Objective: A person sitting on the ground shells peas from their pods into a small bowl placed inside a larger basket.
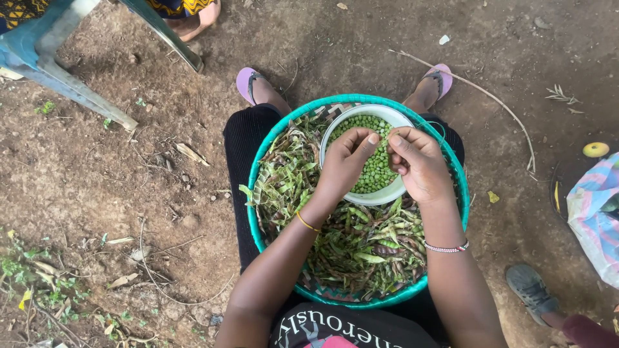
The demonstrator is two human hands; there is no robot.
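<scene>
Outdoor yard, bare dirt ground (97, 187), weeds (39, 283), plastic chair legs (71, 90), dry twigs (496, 103)

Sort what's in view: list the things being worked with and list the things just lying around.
In use:
left hand
right hand
pod pinched between both
white bowl of shelled peas
teal basket of pods

Lying about:
blue chair leg
long stick
yellow fruit
patterned cloth

Soft, even daylight fills the frame — no glare, no hard shadows, only a faint dark patch under the blue chair (77, 58) at upper left. Focus is crisp in the centre; the edges bend outward slightly, perhaps from a wide lens.
</scene>
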